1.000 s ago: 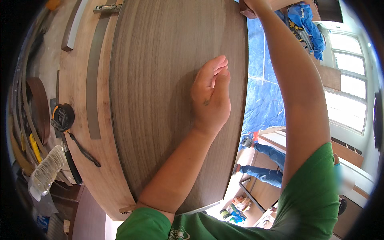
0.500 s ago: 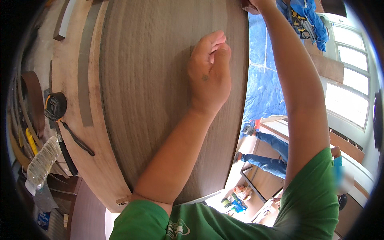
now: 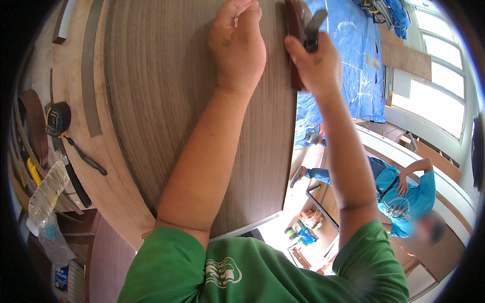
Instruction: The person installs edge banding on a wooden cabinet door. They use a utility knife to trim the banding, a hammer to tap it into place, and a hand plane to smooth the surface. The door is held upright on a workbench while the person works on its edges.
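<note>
A large grey-brown wood-grain panel (image 3: 166, 101) lies on a lighter wooden board (image 3: 118, 197). My left hand (image 3: 237, 45) rests palm-down on the panel near its right edge, fingers close together and slightly bent, holding nothing. My right hand (image 3: 316, 65) grips a dark brown block tool (image 3: 294, 35) with a grey metal part on top, held against the panel's right edge. The fingertips of both hands are cut off or hidden at the top of the view.
A black tape measure (image 3: 56, 118), a black-handled tool (image 3: 76, 179), a clear plastic bottle (image 3: 45, 194) and a grey strip (image 3: 91, 86) lie at the left. A blue tarp (image 3: 353, 76) hangs to the right. Another person in a blue shirt (image 3: 404, 194) is below right.
My right hand has come down along the panel's right edge, bringing the brown block tool into view. My left hand stays on the panel, now higher in the picture.
</note>
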Tool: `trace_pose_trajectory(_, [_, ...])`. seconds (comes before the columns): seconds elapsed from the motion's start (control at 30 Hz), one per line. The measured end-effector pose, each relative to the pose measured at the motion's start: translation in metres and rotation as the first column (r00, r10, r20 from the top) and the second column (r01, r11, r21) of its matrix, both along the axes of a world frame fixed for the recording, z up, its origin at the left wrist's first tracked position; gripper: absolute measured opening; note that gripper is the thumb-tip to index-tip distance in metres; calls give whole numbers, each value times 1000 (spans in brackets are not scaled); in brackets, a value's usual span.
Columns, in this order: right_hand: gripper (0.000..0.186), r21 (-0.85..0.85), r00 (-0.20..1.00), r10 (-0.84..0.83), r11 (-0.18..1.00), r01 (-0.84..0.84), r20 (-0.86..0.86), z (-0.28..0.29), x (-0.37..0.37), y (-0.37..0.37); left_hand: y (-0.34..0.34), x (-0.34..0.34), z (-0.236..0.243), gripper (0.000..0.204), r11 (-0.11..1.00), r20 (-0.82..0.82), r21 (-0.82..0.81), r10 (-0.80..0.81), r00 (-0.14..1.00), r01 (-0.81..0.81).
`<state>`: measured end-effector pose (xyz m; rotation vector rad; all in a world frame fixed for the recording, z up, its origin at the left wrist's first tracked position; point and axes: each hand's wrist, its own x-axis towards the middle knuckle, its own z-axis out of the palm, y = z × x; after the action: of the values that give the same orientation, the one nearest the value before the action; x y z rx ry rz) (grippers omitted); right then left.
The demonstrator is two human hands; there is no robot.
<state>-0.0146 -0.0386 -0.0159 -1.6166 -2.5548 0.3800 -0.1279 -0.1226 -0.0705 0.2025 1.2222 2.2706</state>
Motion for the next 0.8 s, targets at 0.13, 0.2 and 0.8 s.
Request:
trace_pose_trajectory(0.13, [51,-35,999,-19,999,18,-47,-5,66,-69,-5,-1,0,41,1000,-39,-21,-4,999,3])
trace_pose_trajectory(0.2, [50,-72,994,-30,997,23,-108,1,104,-116,-5,-3,1,40,1000,-37,-16,6,999,-6])
trace_pose_trajectory(0.8, [72,16,960,-1,1000,6,-280,-3,-70,125,-6,4,10,34,999,-59,-34,-13,998,11])
